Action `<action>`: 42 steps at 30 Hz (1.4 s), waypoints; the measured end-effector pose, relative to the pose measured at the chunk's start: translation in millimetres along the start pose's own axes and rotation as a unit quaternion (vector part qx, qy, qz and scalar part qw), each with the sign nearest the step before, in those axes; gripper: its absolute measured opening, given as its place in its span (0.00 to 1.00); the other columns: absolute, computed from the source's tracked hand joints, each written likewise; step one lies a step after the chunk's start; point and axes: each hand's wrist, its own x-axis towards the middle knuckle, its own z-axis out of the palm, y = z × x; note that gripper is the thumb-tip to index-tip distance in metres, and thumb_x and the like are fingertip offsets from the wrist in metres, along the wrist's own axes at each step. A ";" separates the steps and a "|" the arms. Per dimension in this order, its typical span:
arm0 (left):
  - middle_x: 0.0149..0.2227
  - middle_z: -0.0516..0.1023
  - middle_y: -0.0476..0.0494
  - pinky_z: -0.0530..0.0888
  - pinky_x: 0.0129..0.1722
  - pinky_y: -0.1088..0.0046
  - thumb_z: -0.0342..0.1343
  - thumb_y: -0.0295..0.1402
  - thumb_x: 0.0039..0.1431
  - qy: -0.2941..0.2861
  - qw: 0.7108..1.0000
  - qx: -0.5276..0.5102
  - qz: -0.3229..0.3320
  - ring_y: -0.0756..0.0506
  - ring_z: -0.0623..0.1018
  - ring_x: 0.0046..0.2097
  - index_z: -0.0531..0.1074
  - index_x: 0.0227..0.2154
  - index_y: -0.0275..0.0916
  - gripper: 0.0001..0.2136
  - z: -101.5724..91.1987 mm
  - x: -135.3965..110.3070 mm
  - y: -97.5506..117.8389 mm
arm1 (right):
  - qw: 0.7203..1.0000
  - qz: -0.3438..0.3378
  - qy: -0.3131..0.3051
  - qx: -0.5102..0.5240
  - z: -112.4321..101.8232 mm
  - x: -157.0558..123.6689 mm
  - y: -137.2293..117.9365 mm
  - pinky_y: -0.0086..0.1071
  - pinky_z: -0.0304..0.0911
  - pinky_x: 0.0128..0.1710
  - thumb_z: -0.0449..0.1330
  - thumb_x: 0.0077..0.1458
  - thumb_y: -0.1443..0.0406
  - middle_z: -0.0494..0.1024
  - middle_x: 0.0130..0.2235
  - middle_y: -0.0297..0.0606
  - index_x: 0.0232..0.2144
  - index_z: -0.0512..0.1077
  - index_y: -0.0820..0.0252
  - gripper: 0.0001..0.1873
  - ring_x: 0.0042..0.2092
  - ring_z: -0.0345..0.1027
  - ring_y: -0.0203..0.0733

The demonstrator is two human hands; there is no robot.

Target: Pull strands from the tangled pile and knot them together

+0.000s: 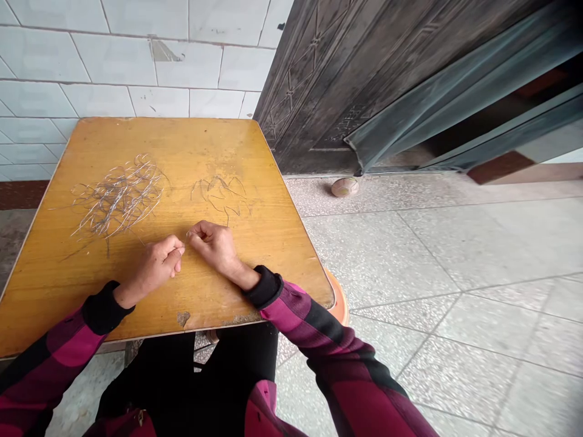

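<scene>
My left hand [155, 267] and my right hand [214, 244] rest close together on a worn wooden table [273, 243], fingertips almost touching. Both are closed in a pinch on a thin piece of wire [186, 238] between them. A large tangled pile of thin silvery wires [119, 197] lies on the table to the upper left of my hands. A smaller loose group of bent wires [221, 193] lies just beyond my right hand.
A white tiled wall [136, 54] stands behind the table. A dark metal door [364, 79] is at the right. A small round stone-like object [345, 187] lies on the tiled floor [455, 291]. An orange stool edge [339, 300] shows under the table's right corner.
</scene>
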 end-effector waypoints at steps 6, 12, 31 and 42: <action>0.18 0.71 0.54 0.66 0.20 0.77 0.49 0.35 0.59 0.006 0.998 -0.058 -0.029 0.52 0.69 0.17 0.65 0.28 0.39 0.07 -14.6 5.4 -6.0 | 0.985 -0.038 -0.104 0.128 -23.4 10.0 15.4 0.27 0.60 0.33 0.58 0.56 0.60 0.75 0.29 0.35 0.31 0.73 0.64 0.11 0.30 0.66 0.32; 0.20 0.73 0.52 0.67 0.20 0.76 0.51 0.37 0.59 0.047 0.995 -0.073 -0.056 0.52 0.70 0.19 0.68 0.30 0.38 0.08 -20.8 9.9 -5.9 | 0.951 0.053 -0.177 0.247 -36.7 18.1 36.9 0.29 0.66 0.34 0.64 0.49 0.59 0.77 0.33 0.38 0.36 0.73 0.63 0.15 0.33 0.70 0.33; 0.35 0.79 0.44 0.73 0.39 0.70 0.51 0.31 0.61 0.139 0.980 0.092 0.113 0.47 0.78 0.36 0.74 0.35 0.38 0.07 -13.9 8.7 -17.9 | 0.965 0.041 -0.168 0.198 -13.9 6.9 27.1 0.25 0.63 0.28 0.57 0.54 0.64 0.73 0.25 0.32 0.29 0.71 0.64 0.07 0.25 0.66 0.29; 0.29 0.78 0.47 0.73 0.33 0.73 0.58 0.35 0.54 0.130 0.988 -0.082 -0.007 0.49 0.77 0.31 0.72 0.32 0.37 0.06 -3.8 8.5 -18.4 | 0.957 0.036 -0.170 0.234 -17.2 7.7 28.4 0.27 0.63 0.30 0.63 0.51 0.63 0.75 0.27 0.33 0.33 0.72 0.64 0.09 0.27 0.67 0.31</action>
